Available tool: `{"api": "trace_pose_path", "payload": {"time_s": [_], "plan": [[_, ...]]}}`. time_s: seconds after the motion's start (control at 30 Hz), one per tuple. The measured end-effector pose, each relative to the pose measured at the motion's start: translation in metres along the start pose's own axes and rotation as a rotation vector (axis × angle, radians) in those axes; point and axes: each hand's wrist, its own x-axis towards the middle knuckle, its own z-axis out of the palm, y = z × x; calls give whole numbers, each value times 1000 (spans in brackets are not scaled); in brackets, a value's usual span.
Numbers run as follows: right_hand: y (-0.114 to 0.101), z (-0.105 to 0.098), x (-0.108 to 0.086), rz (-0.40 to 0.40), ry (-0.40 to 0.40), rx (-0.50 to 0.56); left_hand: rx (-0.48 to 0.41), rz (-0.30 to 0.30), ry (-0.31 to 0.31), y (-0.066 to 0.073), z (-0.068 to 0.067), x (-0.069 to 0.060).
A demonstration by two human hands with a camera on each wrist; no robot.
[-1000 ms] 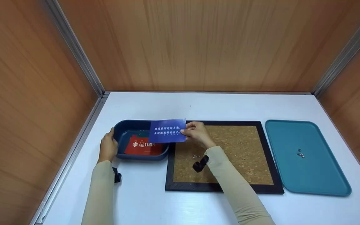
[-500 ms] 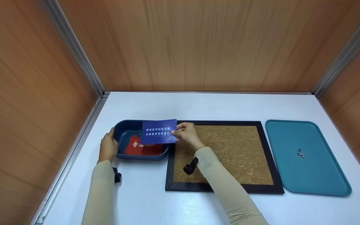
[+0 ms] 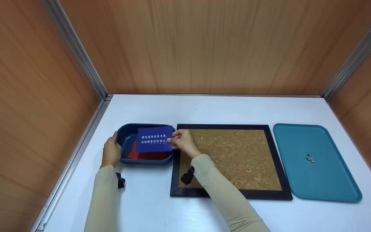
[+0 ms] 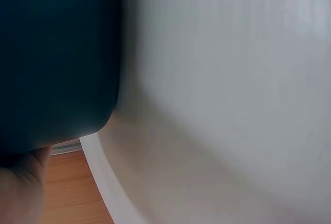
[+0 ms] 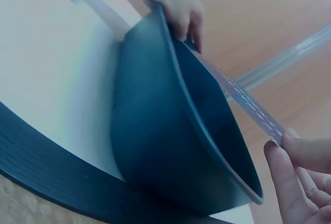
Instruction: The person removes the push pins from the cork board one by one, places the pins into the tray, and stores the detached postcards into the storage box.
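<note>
My right hand (image 3: 184, 141) pinches a blue card (image 3: 155, 139) with white writing by its right edge, between thumb and fingers. The card hovers over a dark blue basin (image 3: 150, 162), and the right wrist view shows it nearly edge-on above the rim. Inside the basin lies a red card (image 3: 150, 156), partly covered from sight by the blue one. My left hand (image 3: 111, 151) grips the basin's left rim, fingers curled over the edge. In the left wrist view the basin's side wall (image 4: 57, 63) hides most of that hand.
Right of the basin lies a cork board (image 3: 233, 158) in a dark frame, under my right forearm. Farther right is a teal tray (image 3: 320, 180) bearing several small shiny pieces (image 3: 310, 159). Wooden walls (image 3: 204, 48) enclose the white table (image 3: 150, 199).
My right hand has carried the blue card leftward and slightly toward me, from the basin's right edge to over its middle, covering the red card's writing. The left hand stays put.
</note>
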Motion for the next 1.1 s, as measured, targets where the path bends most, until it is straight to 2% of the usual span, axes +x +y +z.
{"api": "trace_pose_path", "payload": {"time_s": [0.1,0.23,0.43,0.87,1.1], "plan": [[1,5,-1,-4,3,-16,20,8,6,0,0,1],[1,12,-2,-14,12,-29,31,-10,0,-1,-1,0],[3,21,-2,-23,10,-65,13,-18,-18,-2,-3,-1],[7,26,-3,-41,-23,-161,-8,-17,-25,2,-3,-2],[9,29,-6,-133,10,-344,5,-7,0,2,-3,-1]]}}
